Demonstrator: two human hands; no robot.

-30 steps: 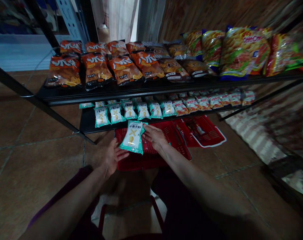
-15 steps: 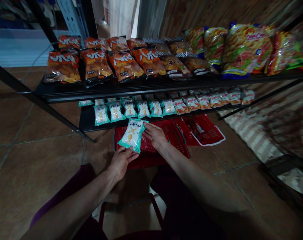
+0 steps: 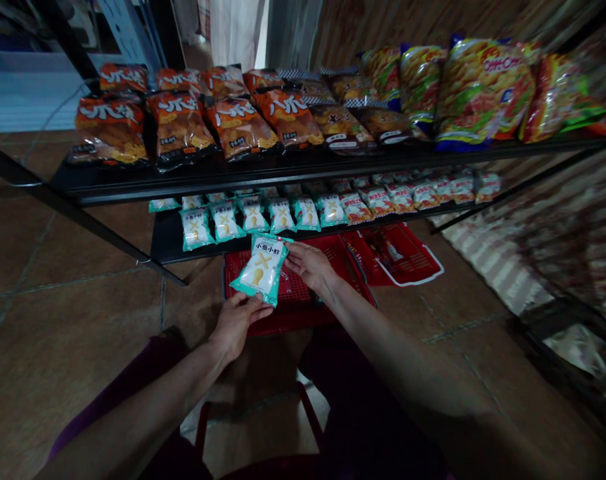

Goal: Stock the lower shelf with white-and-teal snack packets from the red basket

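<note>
A white and teal snack bag (image 3: 263,265) is held up in front of the lower shelf, its printed face toward me. My left hand (image 3: 236,323) pinches its bottom edge, thumb on top. At the bag's upper right corner, my right hand (image 3: 310,267) grips the edge with its fingertips. Behind the bag, a row of similar teal bags (image 3: 226,221) stands on the lower shelf (image 3: 175,248). A red basket (image 3: 327,253) lies below and behind the held bag, partly hidden by it and by my right hand.
The upper shelf (image 3: 183,183) carries orange snack bags (image 3: 180,127), brown bags (image 3: 340,127) and large yellow bags (image 3: 483,93). Red and white bags (image 3: 377,201) fill the lower shelf's right side. A second red basket (image 3: 417,257) stands at right. A black post (image 3: 73,213) slants at left.
The view has shifted slightly, so the shelves and baskets appear a little farther left. Both hands keep their hold on the bag, which has hardly moved.
</note>
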